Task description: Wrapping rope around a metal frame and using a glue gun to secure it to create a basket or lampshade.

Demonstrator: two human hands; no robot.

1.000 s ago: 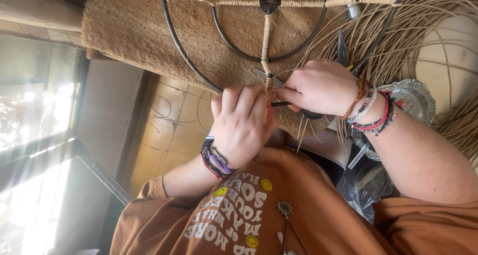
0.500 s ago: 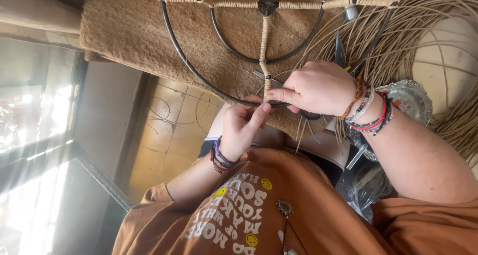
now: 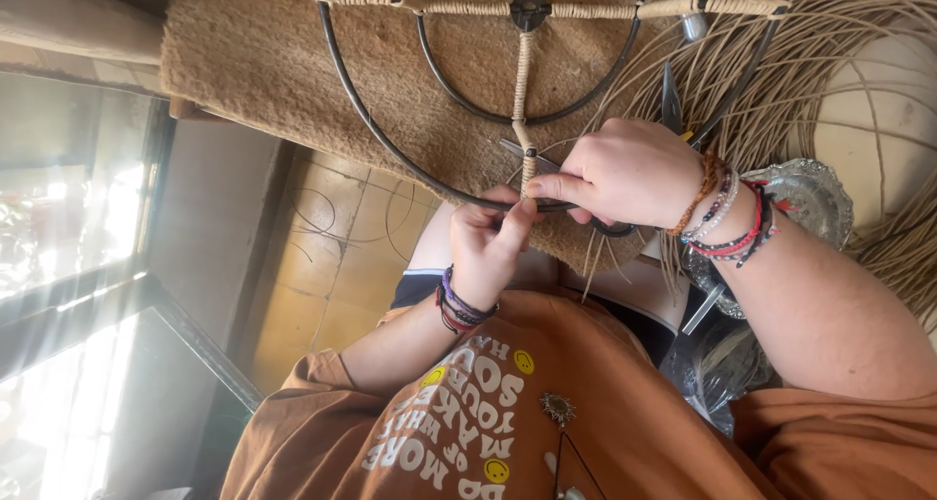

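Craft workshop — rattan coils (image 3: 859, 61), wire frame (image 3: 390, 144)

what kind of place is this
Probably a home craft or weaving spot rather than a factory. A round metal frame with cane-wrapped spokes lies on a coarse mat, loose cane strands coil beside it, and the floor is yellow tile by a window.

The gaps between the dark metal rings of the wire frame (image 3: 410, 159) are left open, so the tan mat (image 3: 254, 61) beneath can be reached through them. The wrapped spokes (image 3: 524, 80) divide this room into quarters. To the right of the right hand (image 3: 625, 173), passage is crowded by loose cane strands (image 3: 839, 61) and a silver dish (image 3: 810, 193). The space beside the left hand (image 3: 485, 241) over the tiled floor (image 3: 322, 266) is left open.
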